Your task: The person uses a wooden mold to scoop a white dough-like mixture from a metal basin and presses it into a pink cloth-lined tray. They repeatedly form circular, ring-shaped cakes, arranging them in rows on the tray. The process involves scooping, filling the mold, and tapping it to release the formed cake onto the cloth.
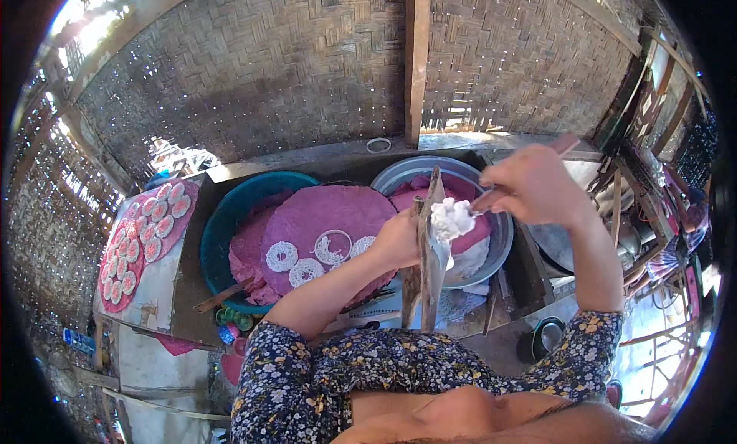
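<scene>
My right hand (541,184) is closed round a flat wooden stick (565,143). The stick's lower end touches a lump of sticky white dough (451,218) at the upright wooden tool (430,252). My left hand (399,239) grips that tool from its left side; some fingers are hidden behind the wood. Left of it, a round pink cloth-covered board (330,210) lies over a teal basin (209,240). On the board are lacy white rounds (306,273) and a thin ring (333,247) partly filled with white strands. Under the dough stands a grey basin (504,240) with pink cloth and white dough (470,261).
On the left table, several pink-and-white rounds (152,249) lie on pink cloth. A wooden handle (223,297) sticks out by the teal basin. Another ring (378,145) rests on the back ledge, below a woven wall (269,68). A dark pot (541,338) stands low at right.
</scene>
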A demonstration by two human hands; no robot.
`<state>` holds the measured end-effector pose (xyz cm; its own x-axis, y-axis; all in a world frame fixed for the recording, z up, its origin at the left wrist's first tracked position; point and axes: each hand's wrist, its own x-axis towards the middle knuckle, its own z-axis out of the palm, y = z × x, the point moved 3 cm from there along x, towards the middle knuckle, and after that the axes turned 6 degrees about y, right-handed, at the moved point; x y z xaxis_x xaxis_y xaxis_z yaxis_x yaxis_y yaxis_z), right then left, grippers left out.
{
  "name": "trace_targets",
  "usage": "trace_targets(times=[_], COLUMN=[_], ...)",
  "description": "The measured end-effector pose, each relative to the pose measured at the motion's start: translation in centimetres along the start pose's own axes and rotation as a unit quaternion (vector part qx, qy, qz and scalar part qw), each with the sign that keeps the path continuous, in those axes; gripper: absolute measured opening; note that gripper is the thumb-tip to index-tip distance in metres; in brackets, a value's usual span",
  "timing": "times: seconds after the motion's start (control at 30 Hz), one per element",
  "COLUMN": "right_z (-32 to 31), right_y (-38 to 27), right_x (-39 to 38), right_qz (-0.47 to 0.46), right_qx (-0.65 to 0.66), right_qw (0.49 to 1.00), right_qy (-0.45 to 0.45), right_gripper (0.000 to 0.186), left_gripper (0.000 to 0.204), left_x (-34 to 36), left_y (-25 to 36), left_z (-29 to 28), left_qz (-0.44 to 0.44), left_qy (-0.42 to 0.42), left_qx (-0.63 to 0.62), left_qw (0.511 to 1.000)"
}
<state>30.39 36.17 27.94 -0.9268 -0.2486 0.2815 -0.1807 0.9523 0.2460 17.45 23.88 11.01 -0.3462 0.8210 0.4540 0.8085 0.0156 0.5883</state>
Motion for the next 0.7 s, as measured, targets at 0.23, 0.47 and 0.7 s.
trace_targets(times=[0.23,0.47,0.7], right_z=[3.8,-1.5,0.5], right_y=[-5.4,0.9,1.5], right_x=[-1.1,-4.6,-2.8], right_qz=[-0.108,0.1,0.052], right_qx=[-0.16,-0.045,-0.02], right_qw=[0.971,0.961,0.993], right_qy=[0.139,0.254,0.106], right_gripper=[0.011,0.023,0.022], left_gripper=[0.045,0.044,0.037], left_x=[1.5,1.1,1.6], left_y=[-3.3,-3.9,-3.3], left_z=[1.8,0.9,2.0], left_qz=[-0.111,-0.033,-0.089], left_qy=[0.004,0.051,0.023], left_qx=[-0.163,-0.059,-0.017], left_qw=[0.98,0.996,0.996])
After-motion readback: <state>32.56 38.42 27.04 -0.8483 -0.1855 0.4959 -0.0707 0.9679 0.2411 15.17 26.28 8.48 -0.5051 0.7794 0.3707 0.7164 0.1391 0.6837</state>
